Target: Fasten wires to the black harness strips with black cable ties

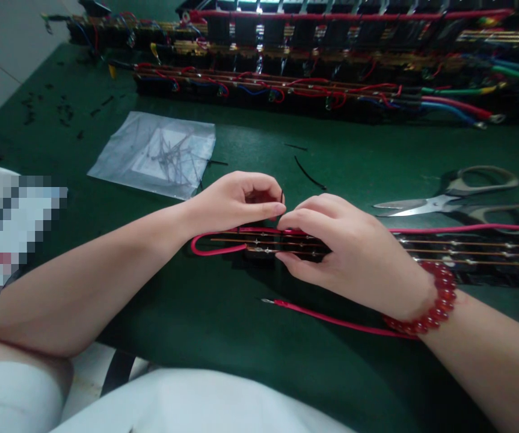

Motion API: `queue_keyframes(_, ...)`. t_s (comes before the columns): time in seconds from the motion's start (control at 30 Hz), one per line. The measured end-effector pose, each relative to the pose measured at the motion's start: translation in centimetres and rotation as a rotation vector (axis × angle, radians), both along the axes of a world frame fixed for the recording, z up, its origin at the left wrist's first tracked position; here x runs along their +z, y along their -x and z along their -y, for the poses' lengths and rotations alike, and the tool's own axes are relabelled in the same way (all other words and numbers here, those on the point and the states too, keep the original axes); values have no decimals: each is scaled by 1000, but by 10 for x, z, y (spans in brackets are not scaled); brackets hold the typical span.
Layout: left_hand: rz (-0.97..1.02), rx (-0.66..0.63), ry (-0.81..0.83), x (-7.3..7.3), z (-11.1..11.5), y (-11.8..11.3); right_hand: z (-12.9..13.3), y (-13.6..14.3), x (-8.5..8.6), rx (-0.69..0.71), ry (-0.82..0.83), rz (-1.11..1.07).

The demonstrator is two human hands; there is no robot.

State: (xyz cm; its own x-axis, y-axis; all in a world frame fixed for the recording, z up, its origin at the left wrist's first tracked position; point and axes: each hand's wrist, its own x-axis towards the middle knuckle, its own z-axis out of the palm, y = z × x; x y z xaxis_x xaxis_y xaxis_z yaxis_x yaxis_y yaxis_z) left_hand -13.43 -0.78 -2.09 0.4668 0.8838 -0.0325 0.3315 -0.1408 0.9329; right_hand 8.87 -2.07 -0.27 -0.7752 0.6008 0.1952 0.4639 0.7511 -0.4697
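My left hand (254, 195) is closed in a pinch on a thin black cable tie (282, 196), just above the near strip assembly (302, 245). That assembly is black, with copper rods and solder joints along it. My right hand (343, 240) straddles it, thumb on the near side and fingers on the far side, gripping it. A red wire (466, 229) runs along its far edge and bends back in a loop at the left end. Part of the assembly is hidden under my right hand.
Scissors (448, 195) lie open at the right. A clear bag (151, 153) of black ties is behind my left hand, with loose ties (310, 173) nearby. In front lies a red wire with a bare tip (281, 303). Wired assemblies (263, 84) line the back of the green table (187, 337).
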Motion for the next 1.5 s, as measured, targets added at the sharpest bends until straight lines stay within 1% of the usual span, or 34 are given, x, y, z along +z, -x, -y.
queue_keyframes(0.17,-22,-7,-22,1,0,2,1,-1,-2,-4,-41,7)
queue_keyframes(0.27,-106,73,-89,9,1,8,1,0,-3,-1,-67,-7)
queue_keyframes(0.33,-281,165,-158,19,3,12,2,0,-3,0,-69,-10)
queue_keyframes(0.37,-415,195,-179,25,3,14,2,0,-3,-1,-67,-10)
queue_keyframes(0.43,-680,200,-186,38,5,17,2,1,-2,-7,-65,-5)
queue_keyframes(0.5,-840,101,-90,50,6,21,2,1,-2,-12,-66,4)
queue_keyframes(0.57,-890,-14,42,57,6,24,2,1,-2,-13,-71,10)
queue_keyframes(0.6,-900,-41,91,59,6,26,2,2,-2,-13,-72,10)
queue_keyframes(0.67,-937,-31,138,60,6,30,2,2,-2,-12,-74,8)
queue_keyframes(0.77,-1028,45,122,60,8,33,3,2,-3,-8,-82,20)
queue_keyframes(0.8,-1042,53,122,60,10,33,3,2,-3,-5,-87,22)
queue_keyframes(0.87,-1014,4,178,60,14,31,3,2,-5,-1,-99,17)
queue_keyframes(0.97,-880,-131,307,57,18,28,3,2,-7,2,-117,0)
queue_keyframes(1.03,-788,-177,338,53,17,28,3,2,-8,7,-123,-4)
queue_keyframes(1.27,-522,-208,302,37,15,43,2,1,-7,7,-143,-12)
queue_keyframes(1.5,-465,-160,227,31,16,44,0,1,-8,3,-156,-47)
